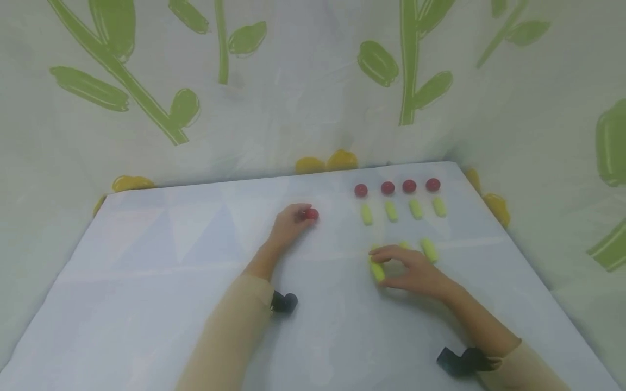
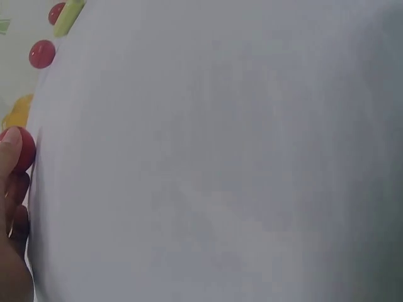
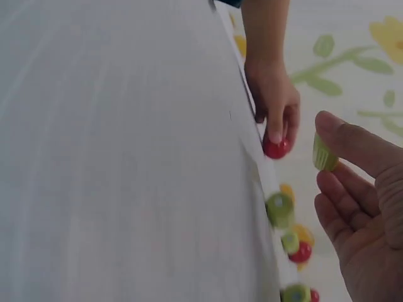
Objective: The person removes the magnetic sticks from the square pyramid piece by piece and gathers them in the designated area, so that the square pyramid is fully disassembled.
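My left hand [image 1: 287, 225] pinches a small, shiny red ball [image 1: 312, 214] at the white tabletop; the same ball shows at the left edge of the left wrist view [image 2: 26, 151]. My right hand [image 1: 414, 274] holds a short yellow-green stick-shaped piece [image 1: 377, 271] between thumb and fingers. Its ridged side shows in the right wrist view [image 3: 324, 154]. Behind that hand lie two similar pieces, a partly hidden one [image 1: 404, 245] and one in plain sight [image 1: 429, 250]. Farther back, several red balls [image 1: 388, 188] form a row, with a row of yellow-green pieces [image 1: 391, 211] in front.
A white cover with pale blue triangles lies over the table [image 1: 146, 315]. Whitish fabric [image 1: 293, 108] printed with green leaves and yellow flowers hangs behind and beside it. A black device [image 1: 285, 302] sits on the left wrist, another [image 1: 462, 361] on the right.
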Demonstrator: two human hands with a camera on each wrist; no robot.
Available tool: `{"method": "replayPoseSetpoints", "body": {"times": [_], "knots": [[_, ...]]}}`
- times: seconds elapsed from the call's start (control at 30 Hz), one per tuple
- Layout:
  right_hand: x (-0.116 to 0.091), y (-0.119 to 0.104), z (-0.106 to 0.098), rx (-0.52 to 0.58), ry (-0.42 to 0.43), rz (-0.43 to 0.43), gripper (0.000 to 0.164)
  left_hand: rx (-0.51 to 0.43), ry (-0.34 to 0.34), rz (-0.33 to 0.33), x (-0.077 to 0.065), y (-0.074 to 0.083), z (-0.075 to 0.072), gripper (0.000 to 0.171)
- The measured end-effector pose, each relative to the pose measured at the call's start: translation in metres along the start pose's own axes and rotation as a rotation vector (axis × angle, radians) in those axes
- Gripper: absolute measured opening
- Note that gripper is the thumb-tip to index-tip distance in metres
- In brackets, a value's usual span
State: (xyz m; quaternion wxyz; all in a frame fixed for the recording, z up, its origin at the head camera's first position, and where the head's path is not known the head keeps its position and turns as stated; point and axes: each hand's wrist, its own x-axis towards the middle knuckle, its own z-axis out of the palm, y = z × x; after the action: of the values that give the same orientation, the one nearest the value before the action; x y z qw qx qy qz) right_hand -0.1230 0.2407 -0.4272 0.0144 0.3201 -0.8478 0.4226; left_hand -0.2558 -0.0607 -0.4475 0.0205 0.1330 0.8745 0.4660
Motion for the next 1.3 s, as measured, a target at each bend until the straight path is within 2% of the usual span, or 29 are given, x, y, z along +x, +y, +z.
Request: {"method": "replayPoseSetpoints", "body": {"times": [0.13, 0.3, 0.4, 0.47, 0.57, 0.63, 0.8, 0.93, 1.07, 1.2, 1.3], "knots": [[-0.011, 0.008, -0.017, -0.049, 0.081, 0.05, 0.043, -0.027, 0.014, 0.021, 0.011, -0.002, 0.008, 0.042], [-0.026, 0.016, -0.04, -0.16, 0.152, 0.147, 0.045, -0.047, 0.065, -0.033, 0.02, 0.002, 0.019, 0.044], [-0.037, 0.024, -0.053, -0.184, 0.182, 0.215, 0.047, -0.066, 0.106, -0.077, 0.025, 0.005, 0.026, 0.043], [-0.045, 0.029, -0.062, -0.195, 0.206, 0.264, 0.048, -0.06, 0.127, -0.084, 0.029, 0.004, 0.031, 0.042], [-0.056, 0.038, -0.072, -0.186, 0.249, 0.341, 0.048, -0.034, 0.147, -0.07, 0.037, 0.003, 0.038, 0.041], [-0.063, 0.043, -0.076, -0.187, 0.274, 0.388, 0.048, 0.004, 0.154, -0.033, 0.041, 0.003, 0.043, 0.04], [-0.073, 0.055, -0.082, -0.191, 0.299, 0.492, 0.05, 0.061, 0.146, 0.026, 0.045, 0.016, 0.051, 0.036], [-0.077, 0.063, -0.085, -0.179, 0.295, 0.57, 0.052, 0.102, 0.15, 0.04, 0.048, 0.025, 0.054, 0.034], [-0.077, 0.072, -0.084, -0.133, 0.313, 0.565, 0.05, 0.112, 0.173, 0.028, 0.049, 0.027, 0.054, 0.033], [-0.077, 0.079, -0.083, -0.115, 0.329, 0.523, 0.049, 0.034, 0.169, 0.025, 0.05, 0.026, 0.053, 0.028], [-0.077, 0.08, -0.086, -0.15, 0.311, 0.552, 0.051, -0.016, 0.162, 0.046, 0.053, 0.024, 0.055, 0.027]]}}
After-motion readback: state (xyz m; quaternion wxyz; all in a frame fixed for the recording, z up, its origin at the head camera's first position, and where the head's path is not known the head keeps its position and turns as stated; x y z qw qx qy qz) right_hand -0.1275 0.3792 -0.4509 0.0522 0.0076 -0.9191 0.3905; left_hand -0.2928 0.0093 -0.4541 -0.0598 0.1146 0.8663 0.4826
